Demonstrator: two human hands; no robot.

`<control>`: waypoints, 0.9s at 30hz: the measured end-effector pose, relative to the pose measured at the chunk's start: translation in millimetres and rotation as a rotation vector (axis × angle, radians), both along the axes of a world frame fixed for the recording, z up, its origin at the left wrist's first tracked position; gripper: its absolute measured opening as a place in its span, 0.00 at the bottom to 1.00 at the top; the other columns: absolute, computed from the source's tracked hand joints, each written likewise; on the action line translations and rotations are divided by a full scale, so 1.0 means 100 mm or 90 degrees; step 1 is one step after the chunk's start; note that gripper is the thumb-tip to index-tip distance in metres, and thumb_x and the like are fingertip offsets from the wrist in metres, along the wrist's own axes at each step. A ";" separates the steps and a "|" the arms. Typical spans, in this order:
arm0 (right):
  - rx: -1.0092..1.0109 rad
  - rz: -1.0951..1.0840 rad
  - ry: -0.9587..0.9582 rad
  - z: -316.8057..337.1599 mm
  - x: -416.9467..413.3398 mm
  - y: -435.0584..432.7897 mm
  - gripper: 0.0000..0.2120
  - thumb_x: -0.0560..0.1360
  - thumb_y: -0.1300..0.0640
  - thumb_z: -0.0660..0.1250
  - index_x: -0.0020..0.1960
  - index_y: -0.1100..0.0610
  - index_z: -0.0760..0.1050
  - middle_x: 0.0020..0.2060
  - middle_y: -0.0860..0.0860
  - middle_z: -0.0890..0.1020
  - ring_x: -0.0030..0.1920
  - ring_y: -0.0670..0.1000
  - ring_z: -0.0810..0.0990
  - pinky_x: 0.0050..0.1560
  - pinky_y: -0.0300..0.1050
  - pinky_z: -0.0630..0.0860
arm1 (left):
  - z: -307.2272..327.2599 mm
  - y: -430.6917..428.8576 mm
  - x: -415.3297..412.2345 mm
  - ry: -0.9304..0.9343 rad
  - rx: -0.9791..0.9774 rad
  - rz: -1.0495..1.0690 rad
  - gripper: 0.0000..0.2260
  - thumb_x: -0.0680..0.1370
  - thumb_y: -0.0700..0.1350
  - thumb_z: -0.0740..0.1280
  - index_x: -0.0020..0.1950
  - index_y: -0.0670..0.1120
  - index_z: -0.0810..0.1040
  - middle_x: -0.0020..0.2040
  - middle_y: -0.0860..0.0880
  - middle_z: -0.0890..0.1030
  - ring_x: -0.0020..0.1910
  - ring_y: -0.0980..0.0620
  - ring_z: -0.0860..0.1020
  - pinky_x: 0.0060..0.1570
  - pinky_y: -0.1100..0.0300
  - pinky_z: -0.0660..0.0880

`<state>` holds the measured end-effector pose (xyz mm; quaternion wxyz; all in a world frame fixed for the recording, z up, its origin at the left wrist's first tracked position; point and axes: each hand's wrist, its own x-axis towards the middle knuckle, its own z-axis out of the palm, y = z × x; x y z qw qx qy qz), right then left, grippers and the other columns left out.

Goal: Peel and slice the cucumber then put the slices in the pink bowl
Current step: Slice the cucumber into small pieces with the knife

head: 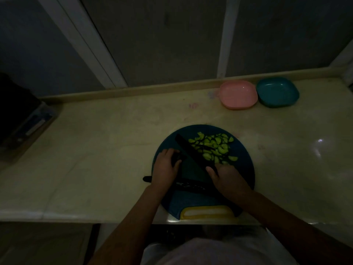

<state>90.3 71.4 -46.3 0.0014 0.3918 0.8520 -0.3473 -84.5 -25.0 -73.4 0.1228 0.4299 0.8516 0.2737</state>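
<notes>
Head view, very dim: the person is slicing on a round blue cutting board (242, 169) at the near edge of the worktop (114, 140). The right hand (227, 180) grips the knife (194, 152), fingers wrapped round a handle that is hidden under the hand. The dark blade runs away from those fingers, slanting up and to the left. The left hand (166, 165) sits just left of the blade, its fingers curled over a short dark cucumber stub (176, 158). The light is too poor to make out the stub's outline.

The slices (214, 148) lie heaped on the board just beyond the right fingers, on the far side of the blade. The pink bowl (237, 94) stands well beyond both hands, against the back edge, touching or nearly touching a teal bowl (278, 92) on its right. It looks empty. A dark tool (191, 185) lies across the board under the wrists.

Slicing seems nearly done. With so little cucumber to hold, the left fingertips should tuck back from the edge, knuckles guiding the blade. The cuts should be short and straight down. The tool beneath the wrists could snag a forearm, so it is better pushed aside before the slices are carried to the bowl.
</notes>
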 end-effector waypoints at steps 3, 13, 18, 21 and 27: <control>0.075 0.035 -0.002 -0.02 -0.10 -0.03 0.18 0.81 0.49 0.54 0.47 0.63 0.74 0.40 0.59 0.79 0.43 0.57 0.78 0.41 0.43 0.67 | -0.01 0.00 0.02 0.014 0.012 0.008 0.13 0.74 0.40 0.70 0.58 0.43 0.78 0.51 0.43 0.78 0.51 0.46 0.74 0.45 0.66 0.63; 0.181 0.086 -0.051 0.02 -0.09 -0.14 0.19 0.81 0.46 0.49 0.54 0.60 0.71 0.45 0.57 0.81 0.42 0.55 0.80 0.34 0.41 0.66 | -0.06 -0.01 0.03 0.030 0.024 0.006 0.09 0.73 0.38 0.70 0.52 0.41 0.79 0.45 0.43 0.77 0.46 0.46 0.74 0.39 0.67 0.59; 0.184 0.091 -0.081 0.07 -0.10 -0.18 0.18 0.81 0.46 0.48 0.53 0.59 0.70 0.46 0.56 0.81 0.44 0.55 0.80 0.35 0.42 0.66 | -0.07 -0.01 0.03 0.037 0.023 0.003 0.07 0.74 0.38 0.69 0.52 0.41 0.78 0.45 0.43 0.76 0.46 0.48 0.73 0.39 0.67 0.59; 0.181 0.083 -0.073 0.08 -0.10 -0.20 0.18 0.81 0.46 0.48 0.53 0.58 0.70 0.45 0.55 0.81 0.42 0.54 0.80 0.34 0.42 0.65 | -0.08 0.00 0.02 0.033 0.021 0.001 0.06 0.74 0.39 0.69 0.50 0.41 0.78 0.45 0.44 0.76 0.45 0.48 0.73 0.38 0.66 0.59; 0.176 0.075 -0.078 0.05 -0.12 -0.23 0.18 0.81 0.46 0.48 0.52 0.58 0.69 0.44 0.55 0.81 0.37 0.52 0.76 0.29 0.43 0.65 | -0.09 -0.01 0.02 0.026 0.031 0.011 0.05 0.75 0.40 0.69 0.49 0.41 0.77 0.44 0.44 0.76 0.44 0.52 0.70 0.37 0.65 0.58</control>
